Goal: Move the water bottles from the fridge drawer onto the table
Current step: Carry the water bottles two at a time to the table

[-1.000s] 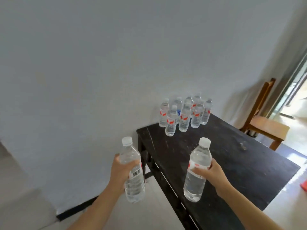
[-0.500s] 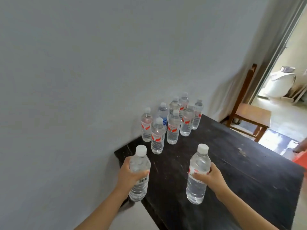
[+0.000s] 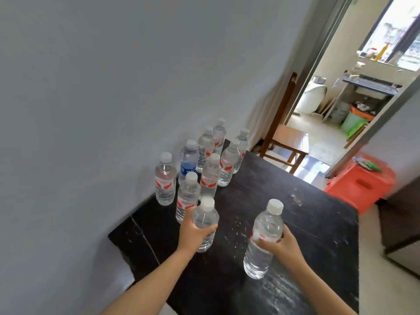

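The black desk [image 3: 295,212] has a bunch of bottles [image 3: 210,176] standing at its far corner. Nearer on the desk, the left hand [image 3: 193,233] wraps round one bottle [image 3: 204,218]. The right hand [image 3: 281,244] wraps round another bottle [image 3: 261,253].

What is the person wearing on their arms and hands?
Nothing that shows. The left forearm and right forearm are bare to the picture's edge, no sleeves in view. The left hand and right hand have no gloves; no watch, bracelet or ring shows.

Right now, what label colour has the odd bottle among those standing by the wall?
Blue. The bottle shows best in the head view.
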### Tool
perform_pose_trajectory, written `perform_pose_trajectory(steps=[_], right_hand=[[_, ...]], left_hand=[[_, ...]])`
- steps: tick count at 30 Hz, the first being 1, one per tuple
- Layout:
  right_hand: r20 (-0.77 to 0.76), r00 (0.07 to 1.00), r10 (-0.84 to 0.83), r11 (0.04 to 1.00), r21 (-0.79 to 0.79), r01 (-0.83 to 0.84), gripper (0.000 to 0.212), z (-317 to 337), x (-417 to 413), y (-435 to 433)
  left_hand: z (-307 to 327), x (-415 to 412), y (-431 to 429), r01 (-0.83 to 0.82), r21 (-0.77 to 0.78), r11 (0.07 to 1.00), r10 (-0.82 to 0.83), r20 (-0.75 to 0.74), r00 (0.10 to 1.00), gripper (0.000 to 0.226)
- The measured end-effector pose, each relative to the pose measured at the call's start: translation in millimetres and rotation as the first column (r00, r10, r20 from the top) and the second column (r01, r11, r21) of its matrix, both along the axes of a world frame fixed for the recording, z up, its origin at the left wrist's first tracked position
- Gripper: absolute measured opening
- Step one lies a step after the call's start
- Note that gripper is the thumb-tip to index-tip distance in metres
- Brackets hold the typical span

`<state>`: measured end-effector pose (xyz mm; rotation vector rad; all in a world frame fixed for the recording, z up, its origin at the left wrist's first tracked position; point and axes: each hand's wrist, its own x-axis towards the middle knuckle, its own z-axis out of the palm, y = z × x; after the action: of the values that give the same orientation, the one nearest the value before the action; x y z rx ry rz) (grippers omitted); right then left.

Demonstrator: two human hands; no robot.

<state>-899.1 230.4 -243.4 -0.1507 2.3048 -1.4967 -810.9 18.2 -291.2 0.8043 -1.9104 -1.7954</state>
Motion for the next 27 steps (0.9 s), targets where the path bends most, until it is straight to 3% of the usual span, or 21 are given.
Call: perform_pose_trajectory(steps=[8,20,27], right_hand=[[-0.067,0.998,0.008,0.997,0.079,-0.003,0.055,0,-34,3],[-0.126,0.984,0.125,0.991,0.061,-0.118,0.076,-13,-101,-82],[-0.106,0.967,0.233,0.970,0.090,-0.224,0.073,-40,-126,-108]], left_hand=[[-19,-14,6,0.012,-0.038,0.999,-0.013,-0.014,1.000,0.060],[-20,-15,7,-0.004,-0.027,1.000,0.007,0.085,0.996,0.063],[-21,-13,7,-0.014,-0.062,0.998,0.023,0.154,0.988,0.063]])
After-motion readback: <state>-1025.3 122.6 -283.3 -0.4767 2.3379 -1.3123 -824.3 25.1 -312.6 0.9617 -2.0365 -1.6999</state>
